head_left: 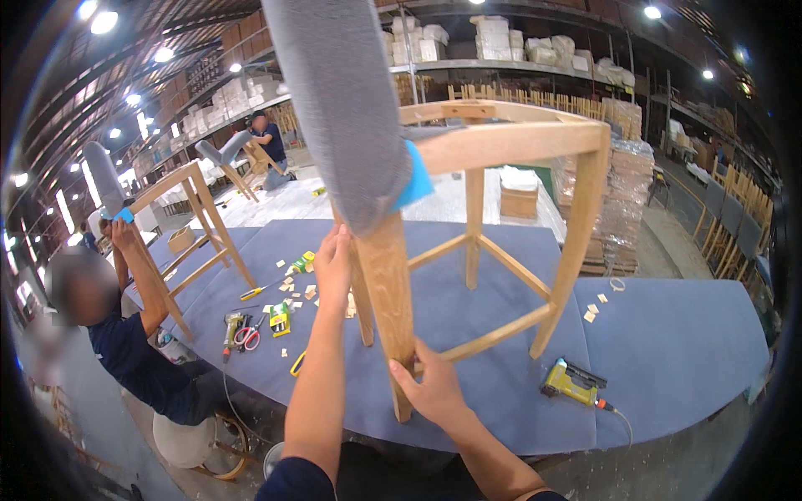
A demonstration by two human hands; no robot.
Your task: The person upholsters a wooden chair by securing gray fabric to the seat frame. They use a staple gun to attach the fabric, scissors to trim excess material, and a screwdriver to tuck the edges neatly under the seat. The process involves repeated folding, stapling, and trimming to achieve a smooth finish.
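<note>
A pale wooden chair frame (535, 144) stands on the grey-blue covered table (510, 401) before me. Its grey upholstered back (342, 108) rises close in front, and a bright blue flat piece (415, 179) sticks out where the padding meets the wood. My left hand (333, 263) is closed at the left edge of the near chair leg (386, 292), its fingertips against the lower end of the grey cover. Lower down, my right hand (430, 382) grips the same leg, thumb across its front and the other fingers partly hidden.
A yellow nail gun (573, 382) with a hose lies at right. At left are another nail gun (232, 332), red-handled scissors (248, 334), a yellow-green box (281, 319), a screwdriver (255, 292) and scattered wood chips. A co-worker (138, 359) handles another chair frame (200, 196).
</note>
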